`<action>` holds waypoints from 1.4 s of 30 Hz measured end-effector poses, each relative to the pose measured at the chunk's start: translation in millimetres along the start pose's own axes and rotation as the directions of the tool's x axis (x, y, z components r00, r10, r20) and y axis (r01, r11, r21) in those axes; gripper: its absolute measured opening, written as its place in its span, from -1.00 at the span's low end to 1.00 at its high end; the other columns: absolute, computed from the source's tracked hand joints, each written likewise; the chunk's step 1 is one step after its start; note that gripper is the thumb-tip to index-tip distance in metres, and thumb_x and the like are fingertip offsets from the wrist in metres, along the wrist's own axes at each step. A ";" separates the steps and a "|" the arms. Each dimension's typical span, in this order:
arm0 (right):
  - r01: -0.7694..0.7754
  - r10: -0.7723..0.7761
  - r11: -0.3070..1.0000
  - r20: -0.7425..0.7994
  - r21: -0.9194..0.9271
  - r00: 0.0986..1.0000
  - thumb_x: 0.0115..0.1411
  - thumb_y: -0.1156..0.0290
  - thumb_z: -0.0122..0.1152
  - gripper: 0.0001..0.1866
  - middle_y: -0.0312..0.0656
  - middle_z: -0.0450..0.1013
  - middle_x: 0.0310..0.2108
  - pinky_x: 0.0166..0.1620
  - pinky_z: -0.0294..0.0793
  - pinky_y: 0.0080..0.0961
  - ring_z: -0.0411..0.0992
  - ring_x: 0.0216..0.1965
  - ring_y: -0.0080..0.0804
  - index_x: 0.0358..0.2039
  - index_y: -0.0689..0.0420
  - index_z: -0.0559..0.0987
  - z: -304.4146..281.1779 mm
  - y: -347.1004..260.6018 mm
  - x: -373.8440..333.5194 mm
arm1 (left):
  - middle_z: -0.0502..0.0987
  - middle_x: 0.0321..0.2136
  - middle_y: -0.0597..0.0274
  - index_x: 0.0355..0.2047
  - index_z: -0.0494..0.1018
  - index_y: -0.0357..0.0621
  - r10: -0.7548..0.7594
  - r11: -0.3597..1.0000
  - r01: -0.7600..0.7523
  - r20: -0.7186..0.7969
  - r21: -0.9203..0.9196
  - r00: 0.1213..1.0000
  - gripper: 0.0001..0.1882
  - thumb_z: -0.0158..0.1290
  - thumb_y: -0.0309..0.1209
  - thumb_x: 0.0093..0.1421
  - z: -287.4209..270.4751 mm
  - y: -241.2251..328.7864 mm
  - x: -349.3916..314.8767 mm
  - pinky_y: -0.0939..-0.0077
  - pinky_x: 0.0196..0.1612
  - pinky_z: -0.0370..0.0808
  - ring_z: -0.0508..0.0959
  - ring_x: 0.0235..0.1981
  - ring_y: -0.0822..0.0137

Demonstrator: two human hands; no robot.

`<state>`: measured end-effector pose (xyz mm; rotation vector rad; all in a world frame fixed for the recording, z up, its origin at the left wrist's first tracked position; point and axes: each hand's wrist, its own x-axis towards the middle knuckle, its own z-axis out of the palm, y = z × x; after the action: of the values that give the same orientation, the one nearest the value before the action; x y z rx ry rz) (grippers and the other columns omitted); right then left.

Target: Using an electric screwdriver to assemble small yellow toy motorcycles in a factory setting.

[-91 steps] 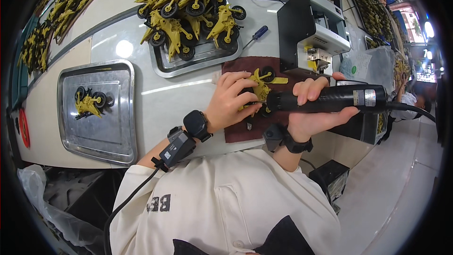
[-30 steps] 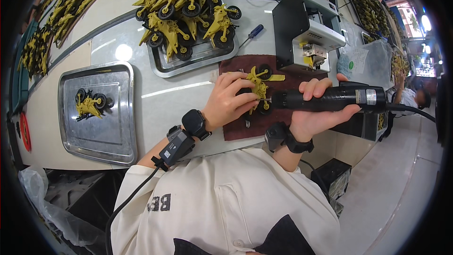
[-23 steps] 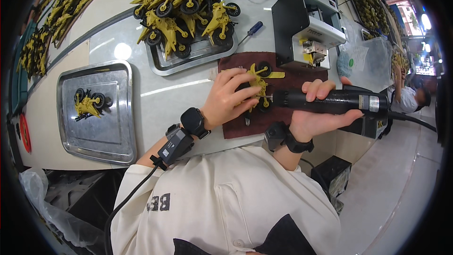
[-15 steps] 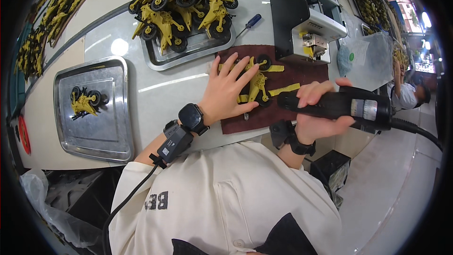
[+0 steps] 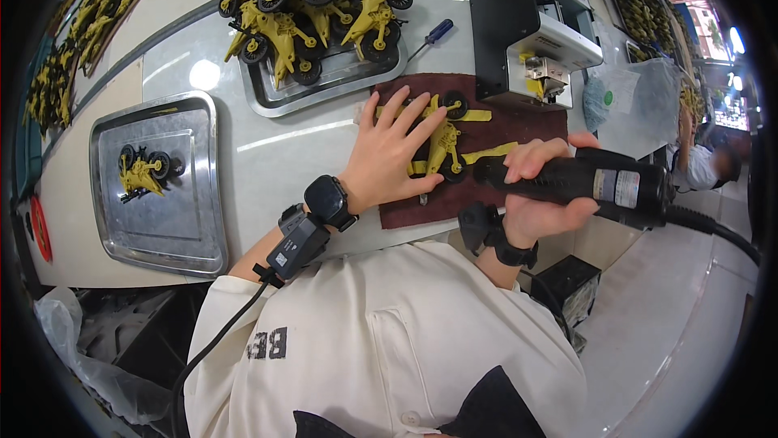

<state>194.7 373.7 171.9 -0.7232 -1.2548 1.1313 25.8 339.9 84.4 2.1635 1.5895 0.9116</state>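
On a brown cloth point(image 5: 519, 134) lies a yellow toy motorcycle point(image 5: 442, 142) with black wheels, turned on its side, with yellow strips beside it. My left hand point(image 5: 393, 150) rests over its left part with fingers spread flat, pressing it down and hiding some of it. My right hand point(image 5: 539, 195) is closed around a black corded electric screwdriver point(image 5: 567, 182), held sideways with its front end pointing left, close to the toy's lower wheel. The screwdriver's bit cannot be made out.
A metal tray point(image 5: 267, 106) heaped with yellow toy motorcycles stands behind my left hand. Another tray point(image 5: 162, 227) at left holds one toy motorcycle point(image 5: 144, 172). A blue-handled screwdriver point(image 5: 438, 31) lies near a black-and-white machine point(image 5: 527, 41). A clear plastic bag point(image 5: 648, 98) sits at right.
The whole view has shifted slightly. Both hands, the toy motorcycle and the electric screwdriver keep nearly the same positions.
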 end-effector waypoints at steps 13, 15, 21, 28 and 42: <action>0.083 -0.095 0.990 0.101 0.114 0.990 -0.07 -0.28 0.19 -0.18 -0.12 0.36 -0.60 -0.58 0.35 -0.48 0.34 -0.66 -0.37 -0.12 0.19 0.18 -4.7 18.4 -2.0 | 0.26 0.08 0.09 0.15 0.23 0.05 -0.015 1.000 0.015 0.013 -0.004 1.000 -0.10 0.23 0.01 -0.25 0.6 -3.5 3.1 -0.11 0.20 -0.06 0.15 0.17 -0.03; 0.099 -0.114 0.987 0.113 0.129 0.987 -0.06 -0.26 0.20 -0.19 -0.11 0.37 -0.59 -0.58 0.36 -0.48 0.35 -0.66 -0.36 -0.13 0.19 0.18 -4.6 21.4 -3.2 | 0.27 0.06 0.09 0.15 0.24 0.05 -0.016 1.000 0.016 0.017 -0.002 1.000 -0.10 0.23 0.01 -0.25 0.8 -3.3 4.0 -0.11 0.20 -0.06 0.16 0.16 -0.03; 0.122 -0.147 0.979 0.150 0.163 0.978 -0.01 -0.12 0.27 -0.29 -0.09 0.38 -0.60 -0.56 0.38 -0.47 0.37 -0.64 -0.33 -0.15 0.21 0.21 -3.0 16.2 2.7 | 0.28 0.04 0.09 0.14 0.24 0.03 -0.020 1.000 0.020 0.020 -0.004 1.000 -0.11 0.23 0.00 -0.25 2.1 -4.1 5.3 -0.11 0.20 -0.07 0.16 0.16 -0.02; 0.331 -0.376 0.923 -0.268 -0.198 0.887 0.14 -0.17 -0.06 -0.40 -0.18 0.32 -0.66 -0.54 0.35 -0.46 0.28 -0.67 -0.40 -0.11 0.14 0.26 -34.8 -24.0 101.8 | 0.27 0.04 0.11 0.14 0.23 0.02 -0.009 1.000 0.009 0.019 -0.021 1.000 -0.12 0.22 -0.01 -0.24 2.8 -1.7 4.3 -0.10 0.20 -0.08 0.15 0.16 -0.02; 0.136 -0.181 0.970 0.223 0.203 0.958 -0.01 -0.17 0.23 -0.18 -0.06 0.43 -0.56 -0.46 0.43 -0.36 0.41 -0.61 -0.29 -0.05 0.27 0.16 8.7 -6.3 -1.3 | 0.24 0.07 0.07 0.17 0.18 -0.03 -0.005 1.000 0.005 0.026 -0.006 1.000 -0.04 0.22 0.03 -0.27 0.5 -2.9 1.3 -0.10 0.21 -0.11 0.12 0.18 -0.03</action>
<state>188.0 369.1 179.1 -0.3443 -1.3618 1.2091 24.2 342.2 82.8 2.1568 1.5774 0.8825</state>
